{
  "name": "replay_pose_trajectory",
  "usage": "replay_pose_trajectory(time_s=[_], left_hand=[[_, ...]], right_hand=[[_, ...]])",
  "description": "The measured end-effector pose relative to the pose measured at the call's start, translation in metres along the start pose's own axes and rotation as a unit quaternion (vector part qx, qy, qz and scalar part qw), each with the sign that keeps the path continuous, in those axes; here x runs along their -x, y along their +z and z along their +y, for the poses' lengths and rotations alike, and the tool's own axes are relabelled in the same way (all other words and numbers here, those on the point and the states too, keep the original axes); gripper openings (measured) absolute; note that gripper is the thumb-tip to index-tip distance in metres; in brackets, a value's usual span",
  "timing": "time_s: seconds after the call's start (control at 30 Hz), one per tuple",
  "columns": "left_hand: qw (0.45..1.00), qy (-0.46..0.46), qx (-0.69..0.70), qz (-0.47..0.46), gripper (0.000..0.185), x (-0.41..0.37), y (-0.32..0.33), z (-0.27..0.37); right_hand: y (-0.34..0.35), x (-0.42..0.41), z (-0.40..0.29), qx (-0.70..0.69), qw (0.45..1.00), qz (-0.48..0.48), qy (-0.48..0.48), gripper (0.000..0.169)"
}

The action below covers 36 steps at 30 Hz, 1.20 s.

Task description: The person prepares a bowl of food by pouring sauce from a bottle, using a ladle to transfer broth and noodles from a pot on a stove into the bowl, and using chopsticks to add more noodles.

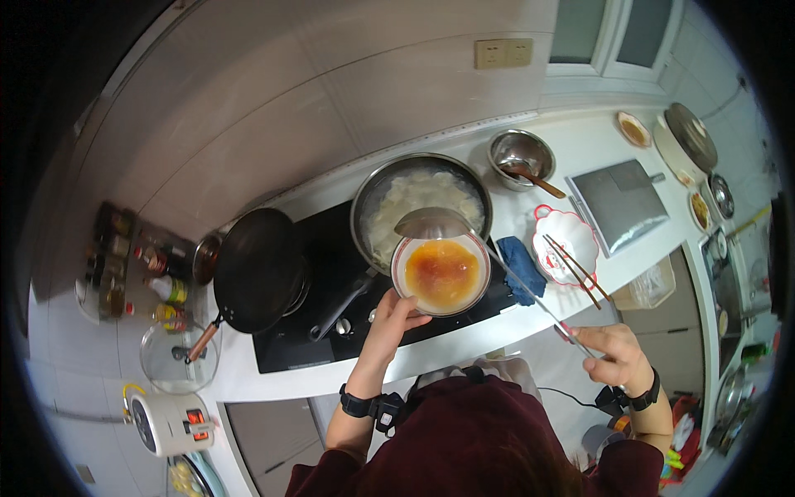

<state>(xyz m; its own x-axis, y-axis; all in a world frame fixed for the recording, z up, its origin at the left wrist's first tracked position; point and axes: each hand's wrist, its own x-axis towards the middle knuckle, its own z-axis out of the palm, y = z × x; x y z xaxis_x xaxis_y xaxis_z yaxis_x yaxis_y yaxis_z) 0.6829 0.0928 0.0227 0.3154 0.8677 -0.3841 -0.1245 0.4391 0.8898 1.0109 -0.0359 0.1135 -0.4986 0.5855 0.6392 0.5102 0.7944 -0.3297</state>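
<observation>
My left hand (397, 317) grips the near rim of a white bowl (402, 298) with a red-lined edge. Reddish-orange liquid (442, 273) lies in it. The bowl is over the near edge of a pan (359, 227) on the cooktop, where pale pieces, perhaps dumplings, sit in cloudy liquid (428, 192). My right hand (612, 357) holds the long handle of a metal ladle (433, 223). The ladle's head is above the bowl's far rim, covering part of the pan; what the ladle contains cannot be made out.
Left of the pan, a black wok (258, 270) sits on the black cooktop (310, 354). Seasoning bottles (168, 289) line the left wall. To the right are a steel bowl (522, 152) with a wooden spoon, a blue cloth (522, 270), and a scalloped bowl (553, 230) with chopsticks (574, 270) across it.
</observation>
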Motion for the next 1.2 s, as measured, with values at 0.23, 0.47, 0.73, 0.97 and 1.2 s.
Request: replay_pose_trajectory(time_s=[0.23,0.47,0.73,0.97,1.2], left_hand=[[0.998,-0.014,-0.023,-0.056,0.042,-0.012,0.03,0.001],[0.993,-0.024,-0.065,-0.1,0.04,-0.022,0.08,-0.01],[0.992,-0.013,-0.077,-0.103,0.042,-0.016,0.193,-0.034],[0.998,-0.011,0.023,-0.066,0.036,-0.012,0.263,-0.091],[0.999,-0.012,0.034,0.021,0.038,0.013,0.276,-0.115]], right_hand=[[-0.005,0.031,-0.04,0.042,0.995,0.012,0.092,0.026],[-0.028,0.09,-0.045,0.01,0.98,0.122,0.154,0.018],[-0.094,0.178,-0.025,-0.058,0.96,0.205,0.181,0.018],[-0.15,0.244,0.0,-0.194,0.911,0.288,0.223,0.018],[-0.163,0.266,0.02,-0.256,0.873,0.32,0.265,0.019]])
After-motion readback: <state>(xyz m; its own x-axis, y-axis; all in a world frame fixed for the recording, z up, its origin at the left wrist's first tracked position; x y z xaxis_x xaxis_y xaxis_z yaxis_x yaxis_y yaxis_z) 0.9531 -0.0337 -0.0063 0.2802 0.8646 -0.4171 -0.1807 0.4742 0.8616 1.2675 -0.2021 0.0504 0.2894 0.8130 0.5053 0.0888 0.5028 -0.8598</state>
